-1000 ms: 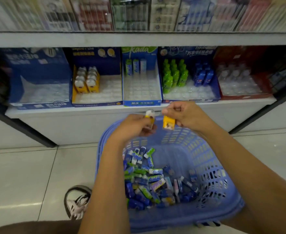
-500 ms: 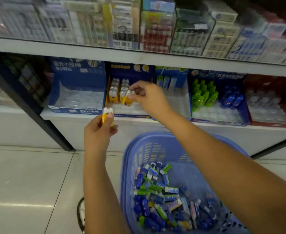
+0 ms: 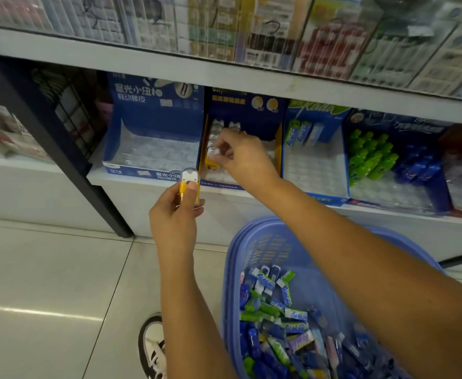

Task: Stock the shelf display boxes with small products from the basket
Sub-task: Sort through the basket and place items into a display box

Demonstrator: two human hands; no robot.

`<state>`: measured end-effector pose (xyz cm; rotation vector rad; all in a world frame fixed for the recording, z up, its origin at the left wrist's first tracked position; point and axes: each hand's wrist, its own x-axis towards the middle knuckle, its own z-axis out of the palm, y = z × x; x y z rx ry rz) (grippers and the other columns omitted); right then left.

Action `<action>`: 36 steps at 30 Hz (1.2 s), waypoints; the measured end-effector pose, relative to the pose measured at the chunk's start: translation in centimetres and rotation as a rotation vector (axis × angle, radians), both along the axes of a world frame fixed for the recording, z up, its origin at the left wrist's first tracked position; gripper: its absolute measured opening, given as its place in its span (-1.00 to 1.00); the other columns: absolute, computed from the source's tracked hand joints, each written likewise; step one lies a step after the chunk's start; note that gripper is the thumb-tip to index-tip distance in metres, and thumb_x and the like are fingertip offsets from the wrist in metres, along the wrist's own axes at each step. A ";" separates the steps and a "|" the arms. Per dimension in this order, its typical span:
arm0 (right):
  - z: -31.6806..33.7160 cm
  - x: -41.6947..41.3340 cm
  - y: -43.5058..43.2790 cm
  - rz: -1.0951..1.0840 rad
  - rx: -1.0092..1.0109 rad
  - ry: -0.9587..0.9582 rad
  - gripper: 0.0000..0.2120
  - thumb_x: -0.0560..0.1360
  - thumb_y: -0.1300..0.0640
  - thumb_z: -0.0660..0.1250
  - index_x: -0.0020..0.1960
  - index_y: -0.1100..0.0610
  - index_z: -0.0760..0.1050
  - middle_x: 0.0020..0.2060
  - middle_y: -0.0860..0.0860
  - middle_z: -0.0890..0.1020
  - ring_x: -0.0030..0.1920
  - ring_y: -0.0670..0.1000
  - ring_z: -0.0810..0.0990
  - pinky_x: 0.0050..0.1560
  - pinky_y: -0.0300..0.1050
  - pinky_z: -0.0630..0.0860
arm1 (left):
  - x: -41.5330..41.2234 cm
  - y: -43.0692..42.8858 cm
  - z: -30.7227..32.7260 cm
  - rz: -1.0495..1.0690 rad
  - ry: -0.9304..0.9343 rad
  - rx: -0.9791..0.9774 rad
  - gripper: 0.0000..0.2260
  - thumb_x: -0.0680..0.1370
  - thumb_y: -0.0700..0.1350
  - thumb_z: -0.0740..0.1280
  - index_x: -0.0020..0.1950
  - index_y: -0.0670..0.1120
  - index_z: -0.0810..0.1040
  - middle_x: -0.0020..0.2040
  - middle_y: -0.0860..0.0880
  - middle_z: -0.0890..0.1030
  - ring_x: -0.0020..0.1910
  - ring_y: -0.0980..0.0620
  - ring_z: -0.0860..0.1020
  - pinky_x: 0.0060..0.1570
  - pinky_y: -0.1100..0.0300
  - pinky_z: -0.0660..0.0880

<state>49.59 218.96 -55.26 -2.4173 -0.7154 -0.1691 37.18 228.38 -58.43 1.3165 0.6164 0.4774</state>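
Note:
My right hand [image 3: 240, 157] reaches into the yellow-edged display box [image 3: 277, 149] on the lower shelf and pinches a small yellow and white product [image 3: 212, 161] at the front of its left row. My left hand [image 3: 176, 212] holds another yellow and white product [image 3: 189, 180] upright in front of the shelf edge, just left of that box. The blue basket [image 3: 254, 250] stands on the floor below my right arm, with several small blue, green and white products [image 3: 279, 321] piled inside.
An empty blue display box [image 3: 153, 140] sits left of the yellow-edged one. To its right are a blue box with few items [image 3: 315, 160] and a box of green and blue bottles [image 3: 374, 160]. A dark shelf post [image 3: 60, 149] stands left. My shoe [image 3: 153, 348] is beside the basket.
My right hand has moved a little lower in the yellow-edged box with its product. My left hand has risen closer to the shelf edge. The camera has moved nearer the shelf.

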 end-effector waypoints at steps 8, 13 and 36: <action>0.3 -0.2 -0.1 -0.008 -0.111 -0.071 -0.80 0.51 0.13 0.35 0.07 0.21 0.58 0.11 0.13 0.47 0.01 0.04 0.50 -0.07 -0.33 0.30 | -0.6 0.6 -0.1 -0.057 -0.007 -0.058 -0.92 0.56 -0.03 0.33 -0.01 0.15 0.59 -0.13 0.10 0.66 -0.15 0.17 0.65 -0.24 0.40 0.53; 1.6 -2.9 -1.1 0.009 0.239 0.308 -0.77 0.48 0.00 0.37 0.10 0.05 0.56 -0.07 -0.01 0.59 -0.19 -0.11 0.54 -0.14 -0.22 0.52 | -0.8 0.3 0.4 -0.132 -0.081 -0.078 -0.83 0.55 -0.06 0.35 0.13 0.08 0.61 -0.01 0.07 0.67 -0.03 0.10 0.65 -0.06 0.28 0.57; -1.3 -0.1 -3.3 -0.019 -0.101 -0.073 -0.76 0.52 0.16 0.31 0.16 0.21 0.44 -0.10 0.17 0.61 -0.11 0.17 0.59 -0.10 0.09 0.56 | 2.3 -2.4 -0.1 -0.409 0.101 0.802 -0.73 0.58 -0.20 0.27 0.27 -0.19 0.54 0.28 -0.11 0.51 0.30 -0.04 0.41 0.28 0.25 0.30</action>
